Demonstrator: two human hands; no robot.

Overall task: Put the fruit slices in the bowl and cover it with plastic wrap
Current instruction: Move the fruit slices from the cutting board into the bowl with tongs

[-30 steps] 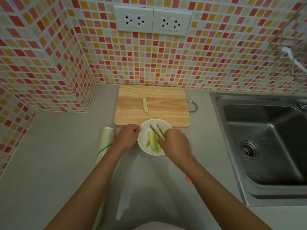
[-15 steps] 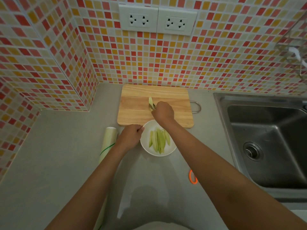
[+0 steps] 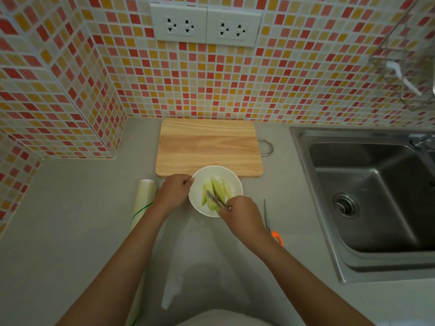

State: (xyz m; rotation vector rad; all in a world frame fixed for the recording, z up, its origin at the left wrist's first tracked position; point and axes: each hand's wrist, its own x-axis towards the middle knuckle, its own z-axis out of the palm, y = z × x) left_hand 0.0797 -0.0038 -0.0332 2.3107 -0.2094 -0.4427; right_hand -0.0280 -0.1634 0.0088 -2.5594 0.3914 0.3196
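A white bowl (image 3: 233, 184) stands on the grey counter just in front of the wooden cutting board (image 3: 209, 147), whose top is bare. Several pale green fruit slices (image 3: 220, 190) lie in the bowl. My left hand (image 3: 175, 192) grips the bowl's left rim. My right hand (image 3: 242, 211) is at the bowl's near right edge and holds metal tongs (image 3: 215, 198), whose tips reach in over the slices. A roll of plastic wrap (image 3: 143, 203) lies to the left of my left forearm.
Scissors with an orange handle (image 3: 276, 236) lie on the counter right of my right arm. A steel sink (image 3: 367, 198) fills the right side. The tiled wall with two sockets (image 3: 206, 25) rises behind the board, and a tiled corner juts out at left.
My right hand picked the last slice off the board with the tongs and brought it back into the bowl. The board now has nothing on it. My left hand stayed on the rim.
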